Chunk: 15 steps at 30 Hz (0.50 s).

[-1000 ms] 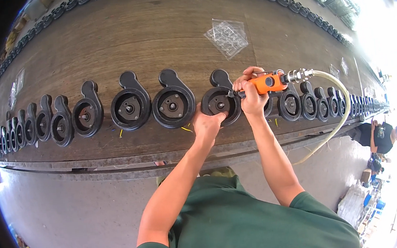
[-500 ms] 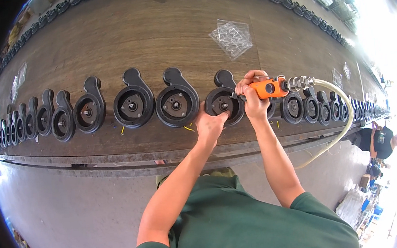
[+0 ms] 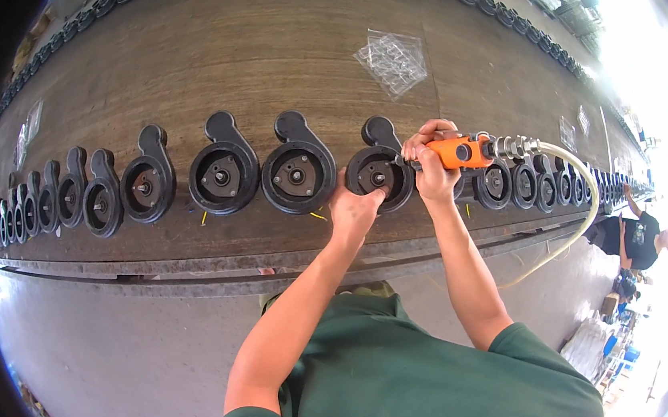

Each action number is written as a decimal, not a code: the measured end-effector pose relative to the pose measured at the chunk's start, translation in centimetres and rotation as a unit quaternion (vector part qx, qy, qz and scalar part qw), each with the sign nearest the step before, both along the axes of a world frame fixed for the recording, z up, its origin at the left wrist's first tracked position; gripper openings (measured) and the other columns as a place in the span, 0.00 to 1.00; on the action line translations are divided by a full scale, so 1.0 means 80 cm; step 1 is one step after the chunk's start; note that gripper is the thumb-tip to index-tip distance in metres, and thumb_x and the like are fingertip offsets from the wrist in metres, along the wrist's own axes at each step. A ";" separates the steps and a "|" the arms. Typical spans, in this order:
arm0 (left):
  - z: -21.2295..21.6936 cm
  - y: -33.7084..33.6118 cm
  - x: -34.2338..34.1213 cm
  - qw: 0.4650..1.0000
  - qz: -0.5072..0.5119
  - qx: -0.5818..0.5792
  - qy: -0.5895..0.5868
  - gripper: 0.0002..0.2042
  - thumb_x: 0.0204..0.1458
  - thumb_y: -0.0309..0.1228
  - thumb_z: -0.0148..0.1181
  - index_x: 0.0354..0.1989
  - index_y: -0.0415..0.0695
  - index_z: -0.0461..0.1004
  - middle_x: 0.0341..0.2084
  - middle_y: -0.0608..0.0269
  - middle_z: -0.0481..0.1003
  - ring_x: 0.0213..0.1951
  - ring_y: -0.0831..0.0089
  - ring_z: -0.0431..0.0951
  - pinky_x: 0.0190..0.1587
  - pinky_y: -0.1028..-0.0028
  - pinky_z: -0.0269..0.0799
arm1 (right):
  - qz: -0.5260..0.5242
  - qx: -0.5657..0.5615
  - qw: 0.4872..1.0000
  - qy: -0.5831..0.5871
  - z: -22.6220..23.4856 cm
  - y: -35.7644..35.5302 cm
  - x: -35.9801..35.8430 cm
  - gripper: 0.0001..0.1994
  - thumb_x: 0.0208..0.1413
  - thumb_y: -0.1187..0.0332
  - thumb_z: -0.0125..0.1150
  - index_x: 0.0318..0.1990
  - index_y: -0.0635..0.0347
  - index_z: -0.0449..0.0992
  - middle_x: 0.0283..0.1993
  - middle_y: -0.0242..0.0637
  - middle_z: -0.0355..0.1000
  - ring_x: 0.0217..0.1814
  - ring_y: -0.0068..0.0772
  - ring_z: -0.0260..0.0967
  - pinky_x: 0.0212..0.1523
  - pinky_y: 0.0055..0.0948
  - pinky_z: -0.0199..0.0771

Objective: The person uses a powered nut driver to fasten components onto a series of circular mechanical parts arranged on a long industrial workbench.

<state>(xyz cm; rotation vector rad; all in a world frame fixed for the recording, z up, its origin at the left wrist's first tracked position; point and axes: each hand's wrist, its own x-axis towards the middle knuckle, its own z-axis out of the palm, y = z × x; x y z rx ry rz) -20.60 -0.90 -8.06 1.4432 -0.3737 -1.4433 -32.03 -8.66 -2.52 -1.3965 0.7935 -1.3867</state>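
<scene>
I have the left hand (image 3: 354,210) pressed flat against the lower rim of a black pump housing (image 3: 379,173), fingers spread over its edge rather than pinching it, and the right hand (image 3: 431,168) wrapped tight around an orange air tool (image 3: 457,152) whose tip sits at the housing's centre hub. The housing lies on the long wooden bench (image 3: 254,47), in a row of like castings running from nine o'clock to three o'clock, with a neighbouring housing (image 3: 298,172) just beside it at nine o'clock. My worry is the tool twisting the housing when it bites: only a flat palm steadies it, so it could spin or skate into the neighbour. The left fingertips lie close to the tool tip, and a slip could bring the tip onto them. The pale hose (image 3: 582,201) loops off the bench edge toward four o'clock; its weight may drag the tool off line. A clear plastic bag (image 3: 393,58) lies at twelve o'clock, well apart, and another worker (image 3: 642,231) stands beyond the bench at three o'clock.
</scene>
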 end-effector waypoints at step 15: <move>-0.005 0.000 0.000 1.000 0.000 -0.009 -0.005 0.25 0.42 0.24 0.72 0.52 0.41 0.72 0.40 0.60 0.79 0.33 0.73 0.81 0.28 0.74 0.79 | 0.029 0.021 0.999 -0.019 0.001 -0.004 0.006 0.12 0.53 0.78 0.49 0.46 0.65 0.63 0.26 0.35 0.66 0.29 0.28 0.65 0.37 0.33 0.72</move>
